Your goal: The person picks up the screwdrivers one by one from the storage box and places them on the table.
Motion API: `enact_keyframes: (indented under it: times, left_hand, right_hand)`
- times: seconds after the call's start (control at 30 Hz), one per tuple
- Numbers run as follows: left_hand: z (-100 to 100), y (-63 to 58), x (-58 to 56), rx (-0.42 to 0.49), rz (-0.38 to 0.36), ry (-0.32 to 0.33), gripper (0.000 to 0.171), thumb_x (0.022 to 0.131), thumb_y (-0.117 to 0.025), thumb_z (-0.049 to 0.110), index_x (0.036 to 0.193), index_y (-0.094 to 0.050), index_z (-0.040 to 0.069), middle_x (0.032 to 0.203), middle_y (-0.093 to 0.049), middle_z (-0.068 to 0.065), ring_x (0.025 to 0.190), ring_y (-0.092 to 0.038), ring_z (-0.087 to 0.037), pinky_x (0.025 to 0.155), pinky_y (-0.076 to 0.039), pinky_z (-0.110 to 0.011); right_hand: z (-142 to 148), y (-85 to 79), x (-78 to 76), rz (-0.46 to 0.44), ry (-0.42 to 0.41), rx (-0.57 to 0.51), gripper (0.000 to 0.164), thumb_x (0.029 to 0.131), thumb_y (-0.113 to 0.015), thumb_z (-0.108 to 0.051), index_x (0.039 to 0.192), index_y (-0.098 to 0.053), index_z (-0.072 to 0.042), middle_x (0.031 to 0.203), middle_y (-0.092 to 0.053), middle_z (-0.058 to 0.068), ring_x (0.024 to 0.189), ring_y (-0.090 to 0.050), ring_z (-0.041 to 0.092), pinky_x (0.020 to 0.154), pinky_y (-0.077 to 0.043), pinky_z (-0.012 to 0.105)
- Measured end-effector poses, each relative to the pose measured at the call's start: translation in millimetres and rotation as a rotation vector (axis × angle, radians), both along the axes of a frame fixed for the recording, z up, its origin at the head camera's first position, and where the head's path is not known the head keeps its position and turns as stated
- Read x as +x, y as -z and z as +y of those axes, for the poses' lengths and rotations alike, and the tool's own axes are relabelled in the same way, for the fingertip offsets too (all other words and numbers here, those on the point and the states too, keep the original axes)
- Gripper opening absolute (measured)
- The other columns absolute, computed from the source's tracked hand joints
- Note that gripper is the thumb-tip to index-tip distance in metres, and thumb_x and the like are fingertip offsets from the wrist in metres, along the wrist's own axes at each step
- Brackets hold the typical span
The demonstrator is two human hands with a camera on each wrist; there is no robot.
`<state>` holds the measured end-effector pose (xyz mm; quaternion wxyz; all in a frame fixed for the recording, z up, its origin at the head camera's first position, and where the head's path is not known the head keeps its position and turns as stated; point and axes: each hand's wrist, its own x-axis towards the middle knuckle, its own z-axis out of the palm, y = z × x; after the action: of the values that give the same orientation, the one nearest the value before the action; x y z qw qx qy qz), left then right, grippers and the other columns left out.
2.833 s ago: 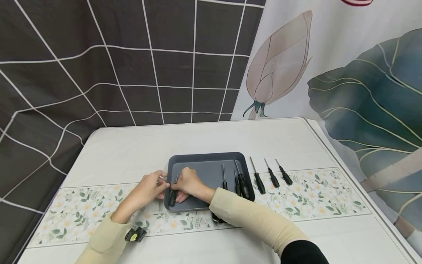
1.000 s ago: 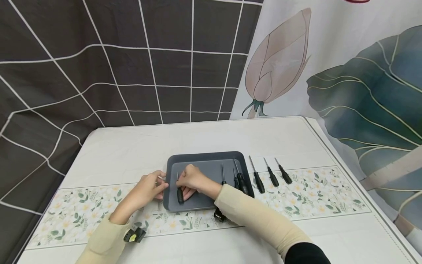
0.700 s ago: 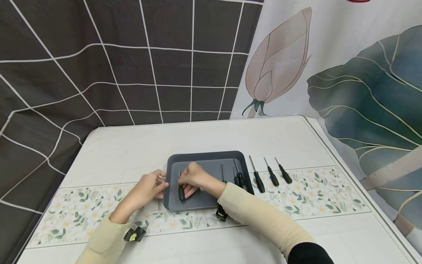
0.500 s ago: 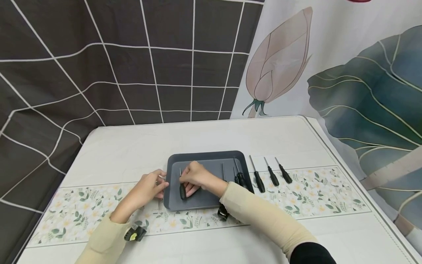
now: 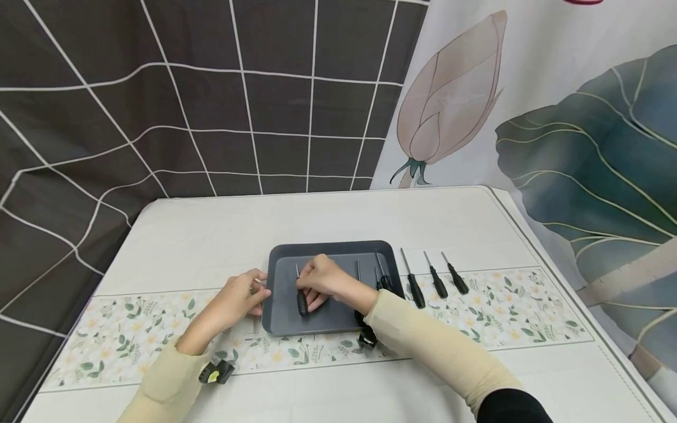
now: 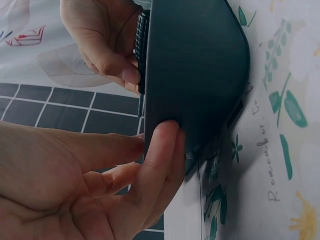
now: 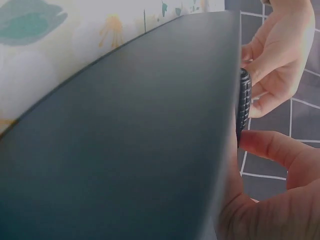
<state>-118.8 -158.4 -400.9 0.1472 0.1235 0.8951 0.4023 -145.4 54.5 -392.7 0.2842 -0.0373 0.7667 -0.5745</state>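
right hand (image 5: 324, 282) is pinching one screwdriver (image 5: 302, 302) left-of-center in the tray (image 5: 328, 324) (left hand (image 5: 238, 301) is gripping that too); other drivers (image 5: 386, 283) are lying inside, three loose ones (image 5: 438, 284) are sitting right of it, so looking partway

We see a white table top (image 5: 222, 229), with a floral band (image 5: 520, 305) running across it, out to the left and right of the grey tray (image 5: 328, 249). We read "Remember" lettered on the band beside the tray. The tray sits partly over the band, its far end on plain white. Right of the tray we count three black-handled screwdrivers: the longest (image 5: 416, 291) just beside it, a shorter one (image 5: 438, 283) further out, the last (image 5: 458, 279) furthest from the tray.
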Motion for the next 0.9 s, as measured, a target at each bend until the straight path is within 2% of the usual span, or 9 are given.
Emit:
enact_keyframes:
  times: [0.5,0.9]
  left_hand:
    - [0.5,-1.3,0.1,-0.006,-0.006,-0.007,0.039,0.097,-0.063,0.001,0.129,-0.050,-0.016,0.098,-0.068,-0.019,0.065,-0.069,-0.017,0.058,-0.061,-0.027]
    - [1.1,-0.9,0.6,-0.013,0.002,-0.011,0.037,0.096,-0.063,0.000,0.127,-0.051,-0.016,0.099,-0.068,-0.021,0.064,-0.069,-0.017,0.057,-0.061,-0.026]
  right_hand:
    - [15.9,4.1,1.8,0.027,-0.016,0.008,0.006,0.094,-0.060,0.002,0.096,-0.061,0.006,0.063,-0.059,0.012,0.043,-0.060,0.018,0.050,-0.062,0.036]
    - [28.5,-2.1,2.4,0.006,-0.017,0.003,0.008,0.093,-0.059,0.002,0.099,-0.061,0.008,0.065,-0.060,0.013,0.044,-0.061,0.018,0.051,-0.062,0.036]
